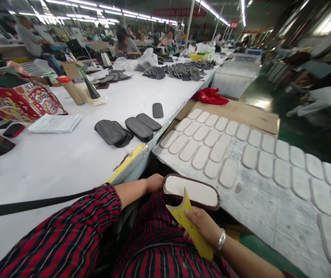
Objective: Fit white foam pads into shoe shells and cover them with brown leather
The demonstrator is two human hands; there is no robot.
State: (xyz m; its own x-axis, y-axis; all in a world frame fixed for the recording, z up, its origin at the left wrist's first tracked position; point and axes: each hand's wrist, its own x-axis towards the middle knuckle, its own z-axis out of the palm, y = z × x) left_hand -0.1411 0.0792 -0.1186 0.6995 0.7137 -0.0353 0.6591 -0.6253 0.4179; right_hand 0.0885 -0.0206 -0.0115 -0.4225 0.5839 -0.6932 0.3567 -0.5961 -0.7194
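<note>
Left hand (154,182) grips a pad (196,190), right hand (203,224) a yellow strip (195,234). The pad, beside a board's (259,199) near edge, looks light and stiff, best held by its rim.

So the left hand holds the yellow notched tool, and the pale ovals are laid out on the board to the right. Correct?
Wrong hand: the head view shows the yellow notched tool in the right hand. The left hand is at one end of the brown-rimmed piece. The pale ovals are on the board, as you say.
</note>
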